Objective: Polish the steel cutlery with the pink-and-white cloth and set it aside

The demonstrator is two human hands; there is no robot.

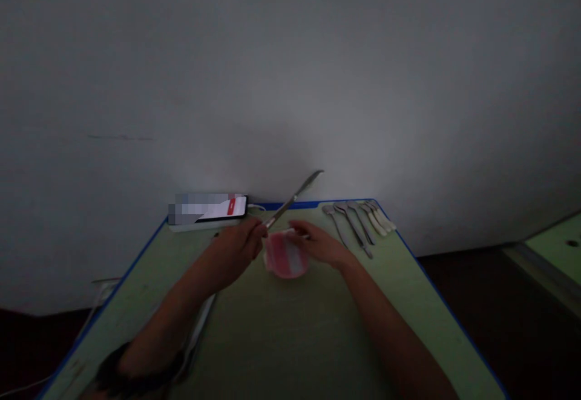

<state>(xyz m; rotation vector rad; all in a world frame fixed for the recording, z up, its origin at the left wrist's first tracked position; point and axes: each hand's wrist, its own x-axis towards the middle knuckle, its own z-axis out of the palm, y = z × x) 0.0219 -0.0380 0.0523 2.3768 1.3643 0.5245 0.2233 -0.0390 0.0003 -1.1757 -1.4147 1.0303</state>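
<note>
A silvery table knife [295,199] points up and to the right, its handle end closed in my left hand [240,244]. Pink and white striped cloth [287,256] hangs just above the table, bunched under the fingers of my right hand [315,242]. Those fingers are bent round its upper edge, close to my left fingertips. The knife's lower end is hidden in my left hand. Several spoons and other cutlery pieces [358,224] lie side by side to the right of my right hand.
A lit phone [227,208] with a white cable [258,207] rests on a white box at the back left. A long, narrow grey object [202,321] lies under my left forearm. The green table [290,339] has a blue edge and meets a grey wall [290,73].
</note>
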